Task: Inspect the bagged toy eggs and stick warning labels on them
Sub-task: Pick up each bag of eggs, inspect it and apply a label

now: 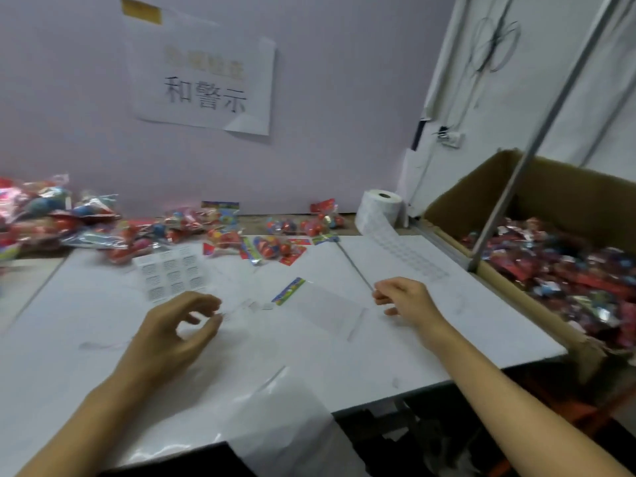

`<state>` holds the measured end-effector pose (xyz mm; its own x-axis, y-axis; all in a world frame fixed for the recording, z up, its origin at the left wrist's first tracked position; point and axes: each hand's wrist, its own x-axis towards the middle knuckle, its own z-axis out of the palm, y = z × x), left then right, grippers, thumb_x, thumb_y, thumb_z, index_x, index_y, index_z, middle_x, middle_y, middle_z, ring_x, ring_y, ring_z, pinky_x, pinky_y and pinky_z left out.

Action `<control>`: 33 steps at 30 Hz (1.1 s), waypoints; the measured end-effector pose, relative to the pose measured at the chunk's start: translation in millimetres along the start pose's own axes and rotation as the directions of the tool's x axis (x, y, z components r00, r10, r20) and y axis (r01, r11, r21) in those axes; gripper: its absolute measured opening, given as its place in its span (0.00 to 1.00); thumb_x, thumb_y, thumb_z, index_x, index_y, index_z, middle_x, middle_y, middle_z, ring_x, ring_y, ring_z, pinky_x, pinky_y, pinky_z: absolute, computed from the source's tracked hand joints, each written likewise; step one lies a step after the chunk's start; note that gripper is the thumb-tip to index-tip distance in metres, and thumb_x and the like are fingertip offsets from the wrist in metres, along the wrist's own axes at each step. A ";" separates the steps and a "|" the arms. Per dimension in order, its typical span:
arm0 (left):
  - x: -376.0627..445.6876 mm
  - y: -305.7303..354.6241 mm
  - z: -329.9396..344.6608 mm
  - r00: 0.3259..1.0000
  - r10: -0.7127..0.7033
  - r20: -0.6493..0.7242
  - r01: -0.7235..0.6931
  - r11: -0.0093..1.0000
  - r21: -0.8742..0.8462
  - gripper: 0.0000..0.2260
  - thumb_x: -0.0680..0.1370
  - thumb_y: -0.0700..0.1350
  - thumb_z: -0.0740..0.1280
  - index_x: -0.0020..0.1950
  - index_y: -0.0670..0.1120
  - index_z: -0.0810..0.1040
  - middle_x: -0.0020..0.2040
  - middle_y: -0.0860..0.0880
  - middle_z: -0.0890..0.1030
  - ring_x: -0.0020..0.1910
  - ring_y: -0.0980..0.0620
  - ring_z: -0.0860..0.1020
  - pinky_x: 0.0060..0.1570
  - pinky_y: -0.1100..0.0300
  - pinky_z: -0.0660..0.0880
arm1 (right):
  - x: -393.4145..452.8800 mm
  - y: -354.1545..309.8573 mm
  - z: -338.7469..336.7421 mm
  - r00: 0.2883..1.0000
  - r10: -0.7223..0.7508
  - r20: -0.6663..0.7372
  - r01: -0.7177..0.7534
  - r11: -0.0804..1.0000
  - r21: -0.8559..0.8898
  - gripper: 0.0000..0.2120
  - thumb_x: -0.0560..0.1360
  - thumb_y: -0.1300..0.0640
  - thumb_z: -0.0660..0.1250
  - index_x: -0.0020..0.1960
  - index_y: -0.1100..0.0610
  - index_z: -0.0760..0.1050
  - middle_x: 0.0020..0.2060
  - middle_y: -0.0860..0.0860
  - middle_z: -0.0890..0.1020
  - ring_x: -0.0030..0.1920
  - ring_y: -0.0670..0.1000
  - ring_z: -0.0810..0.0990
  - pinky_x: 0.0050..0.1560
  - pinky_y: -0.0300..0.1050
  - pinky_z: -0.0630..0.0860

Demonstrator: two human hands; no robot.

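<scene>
An empty clear bag [323,306] with a colourful header lies flat on the white table [103,339], between my hands. My left hand [172,335] hovers left of it, with thumb and forefinger curled together on the end of a small strip of labels [253,306]; the blur hides the contact. My right hand [406,299] hangs just right of the bag, its fingers loosely curled around nothing. A sheet of warning labels [172,273] lies beyond my left hand. Bagged toy eggs [272,244] are strewn along the back of the table.
A white label roll [378,208] stands at the back right, its tape trailing over the table. An open cardboard box [516,187] full of bagged eggs sits at the right, with a metal pole [509,187] crossing it. Clear plastic [282,418] overhangs the near edge. More bags [51,218] are heaped at the far left.
</scene>
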<state>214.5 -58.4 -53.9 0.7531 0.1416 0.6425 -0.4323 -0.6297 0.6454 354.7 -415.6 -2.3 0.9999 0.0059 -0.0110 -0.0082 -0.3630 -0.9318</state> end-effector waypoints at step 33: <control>18.3 -5.2 -18.9 0.779 -0.607 -0.160 0.407 0.683 -0.606 0.22 0.72 0.51 0.72 0.66 0.52 0.78 0.64 0.52 0.81 0.64 0.56 0.79 0.62 0.61 0.77 | 12.3 -88.5 188.4 0.817 0.011 0.577 -0.233 0.921 0.311 0.07 0.73 0.54 0.71 0.49 0.55 0.83 0.43 0.52 0.84 0.45 0.50 0.80 0.43 0.47 0.70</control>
<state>221.2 -38.2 -37.7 0.7690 0.6148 0.1748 -0.2892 0.0909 0.9529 365.9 -207.9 11.7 0.8111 0.5383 -0.2290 -0.2432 -0.0459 -0.9689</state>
